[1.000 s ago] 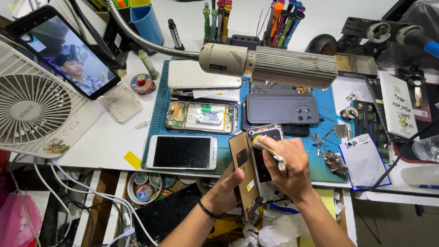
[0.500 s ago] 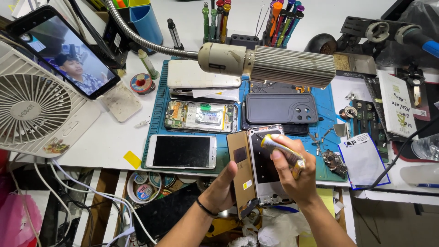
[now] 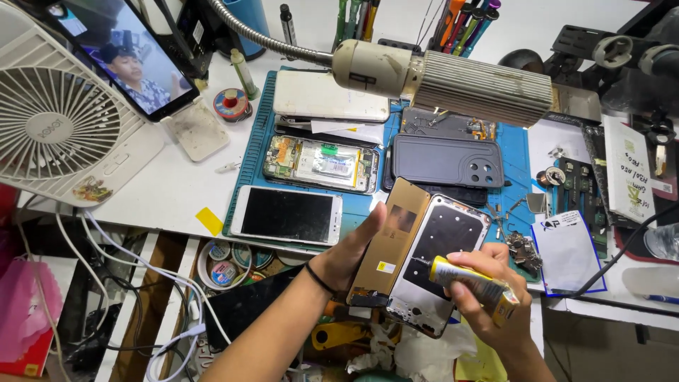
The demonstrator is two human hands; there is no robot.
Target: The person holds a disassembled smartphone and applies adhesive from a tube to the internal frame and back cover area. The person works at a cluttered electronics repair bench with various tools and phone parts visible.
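**A:** What does the left hand (image 3: 353,258) hold?

**B:** It is closed around an opened phone frame (image 3: 435,265), gripping it from the left edge, with the thumb up along the side. The frame is lifted above the front edge of the worktop (image 3: 177,184), its inner side facing the camera. A brown-gold panel (image 3: 389,244) lies folded open along its left side.

**A:** And the right hand (image 3: 488,297)?

**B:** It is closed on a small yellow glue tube (image 3: 470,279). The black tip of the tube touches the lower part of the frame, or is just over it; I cannot tell which.

**A:** What is around them?

**B:** Behind the hands lies a blue mat (image 3: 247,163). On it there is a white phone with a dark screen (image 3: 286,214), an open phone showing its battery (image 3: 322,164), and a dark back cover with camera holes (image 3: 445,160). A lamp with a ribbed head (image 3: 453,81) hangs over the mat. At the left stands a white fan (image 3: 60,131), and beside it a propped phone playing a video (image 3: 131,60).
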